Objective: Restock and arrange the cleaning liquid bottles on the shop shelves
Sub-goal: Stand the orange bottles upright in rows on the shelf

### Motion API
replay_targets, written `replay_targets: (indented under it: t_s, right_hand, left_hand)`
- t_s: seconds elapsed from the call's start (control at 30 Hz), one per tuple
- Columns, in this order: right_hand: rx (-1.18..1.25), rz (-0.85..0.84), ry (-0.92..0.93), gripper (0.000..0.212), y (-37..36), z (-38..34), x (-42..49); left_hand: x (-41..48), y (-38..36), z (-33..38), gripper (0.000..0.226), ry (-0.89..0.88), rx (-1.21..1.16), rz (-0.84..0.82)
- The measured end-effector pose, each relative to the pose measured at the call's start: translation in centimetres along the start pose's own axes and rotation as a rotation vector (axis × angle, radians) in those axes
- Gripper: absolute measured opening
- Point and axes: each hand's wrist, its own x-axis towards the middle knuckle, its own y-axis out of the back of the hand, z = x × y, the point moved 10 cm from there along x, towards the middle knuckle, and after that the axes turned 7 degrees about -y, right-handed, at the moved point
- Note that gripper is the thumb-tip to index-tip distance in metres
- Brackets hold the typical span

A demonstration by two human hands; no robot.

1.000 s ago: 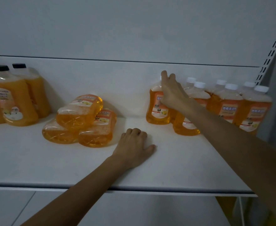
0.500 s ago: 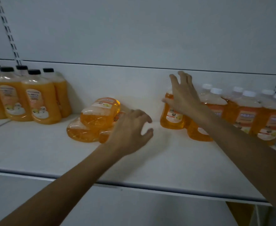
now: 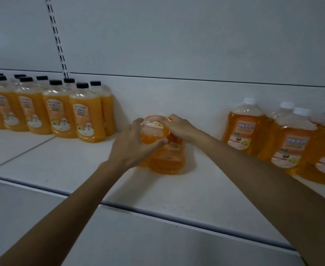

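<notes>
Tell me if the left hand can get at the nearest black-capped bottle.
Likely yes once freed: the left hand grips the lying bottle, but nothing stands between it and that black-capped bottle.

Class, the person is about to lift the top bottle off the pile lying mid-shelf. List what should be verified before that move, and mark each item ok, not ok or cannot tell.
1. Both hands hold it: the left hand and the right hand have their fingers curled round the top bottle. Ok.
2. Cap closed: its cap is hidden. Cannot tell.
3. Room to stand it: bare shelf lies between the pile and the white-capped bottles. Ok.
4. The lower bottle will stay put once uncovered. Cannot tell.
5. All stock upright: the pile lies on its side. Not ok.
</notes>
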Motion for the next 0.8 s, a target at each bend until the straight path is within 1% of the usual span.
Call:
replay_targets:
  t_s: [0.1,0.23,0.27,0.37,0.43,0.53,0.63,0.73,0.8]
  right_hand:
    - [0.103,0.030,0.024,0.052,0.5,-0.3,0.3]
    - [0.152,0.140,0.111,0.049,2.1,-1.0,-0.5]
    - [0.203,0.164,0.132,0.049,2.8,-1.3,-0.9]
    - [0.408,0.192,0.179,0.056,5.3,-2.1,-2.8]
    - [0.393,0.239,0.246,0.060,7.7,-2.9,-4.5]
    - [0.318,0.284,0.306,0.068,10.8,-2.8,-7.0]
    - [0.283,0.277,0.278,0.071,12.9,-0.1,-8.9]
    - [0.287,0.194,0.258,0.079,14.3,2.8,-10.6]
    - [0.202,0.159,0.261,0.090,15.1,3.9,-11.7]
  left_hand:
    - [-0.1,0.3,0.2,0.095,-0.048,-0.032,-0.003]
    - [-0.8,0.6,0.8,0.088,-0.036,-0.153,0.050]
    - [-0.9,0.7,1.2,0.093,-0.032,-0.188,0.068]
    - [-1.3,1.0,2.8,0.118,0.002,-0.269,0.128]
    - [-1.5,0.5,4.6,0.125,0.017,-0.325,0.137]
    - [-1.5,-2.2,8.2,0.117,-0.018,-0.509,0.028]
    - [-1.7,-4.9,11.0,0.108,-0.041,-0.704,-0.053]
    - [-2.1,-7.5,13.4,0.115,-0.171,-0.734,-0.103]
    - [-2.5,-9.3,15.0,0.123,-0.236,-0.733,-0.150]
